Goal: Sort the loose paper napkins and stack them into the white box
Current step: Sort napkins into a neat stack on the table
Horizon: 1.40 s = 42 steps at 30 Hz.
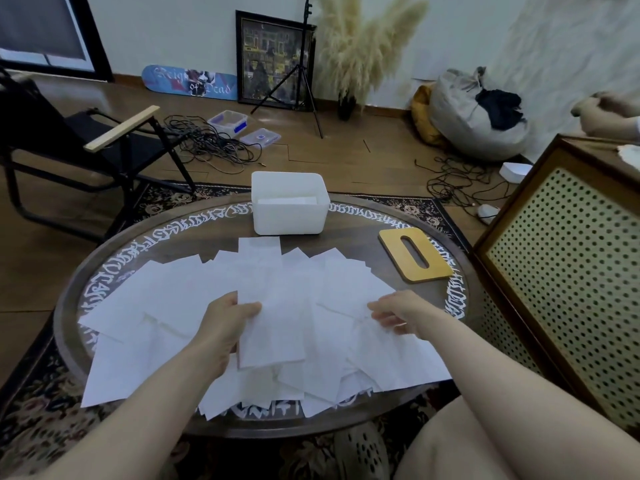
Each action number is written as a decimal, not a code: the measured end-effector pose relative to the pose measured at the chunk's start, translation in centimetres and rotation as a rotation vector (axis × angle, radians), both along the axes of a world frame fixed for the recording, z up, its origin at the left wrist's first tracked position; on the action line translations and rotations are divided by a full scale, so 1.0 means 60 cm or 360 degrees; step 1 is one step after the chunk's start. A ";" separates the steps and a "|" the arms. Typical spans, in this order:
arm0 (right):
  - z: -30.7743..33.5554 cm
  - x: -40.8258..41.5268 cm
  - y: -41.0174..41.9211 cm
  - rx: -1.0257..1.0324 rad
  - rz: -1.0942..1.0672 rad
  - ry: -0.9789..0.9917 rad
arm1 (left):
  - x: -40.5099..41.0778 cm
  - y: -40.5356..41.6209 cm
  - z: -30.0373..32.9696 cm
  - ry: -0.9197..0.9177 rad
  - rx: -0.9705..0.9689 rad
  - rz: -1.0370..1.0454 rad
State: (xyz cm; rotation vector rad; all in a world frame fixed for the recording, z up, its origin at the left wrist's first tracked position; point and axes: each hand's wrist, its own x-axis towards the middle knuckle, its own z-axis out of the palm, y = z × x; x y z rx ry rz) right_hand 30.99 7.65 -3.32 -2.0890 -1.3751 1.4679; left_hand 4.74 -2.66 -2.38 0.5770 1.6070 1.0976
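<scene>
Lots of white paper napkins (194, 299) lie spread out and overlapping on the round table (349, 237), covering most of the near half. One napkin (273, 327) sits on top in the middle, and the left hand (227, 318) holds its left edge, with the thumb curled over the paper so the grip is closed on it. The right hand (398, 311) rests on the napkins to the right, fingers loosely bent and touching the paper; I cannot tell if it is pinching a sheet. The white box (289, 204) stands at the far side of the table, past the napkins, with its top open and some white sheets lying flat inside. To the right of the box, near the table's edge, lies a flat wooden lid (415, 254) with a long slot in it. The table has white painted letters running round its rim and stands on a dark flowered rug (31, 407). A wooden cabinet with a dotted front (561, 258) stands just beside the table on the right, and another person's hand (606, 116) shows above it. On the floor behind are a black folding chair (86, 147), tangled cables (211, 143), a tripod (301, 81), a framed picture (270, 60), a skateboard deck (190, 81) and tall fluffy dried grass (360, 46).
</scene>
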 end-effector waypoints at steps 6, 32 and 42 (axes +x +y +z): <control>-0.004 -0.035 0.006 0.0007 -0.0163 0.0082 | 0.008 0.004 0.002 -0.0028 0.0024 -0.0004; 0.002 -0.069 0.015 0.0714 -0.0255 -0.0138 | -0.011 -0.006 0.014 -0.0036 0.0049 0.0015; 0.056 -0.090 -0.042 0.0459 -0.0139 0.1016 | 0.010 0.002 0.020 -0.0121 0.0110 0.0024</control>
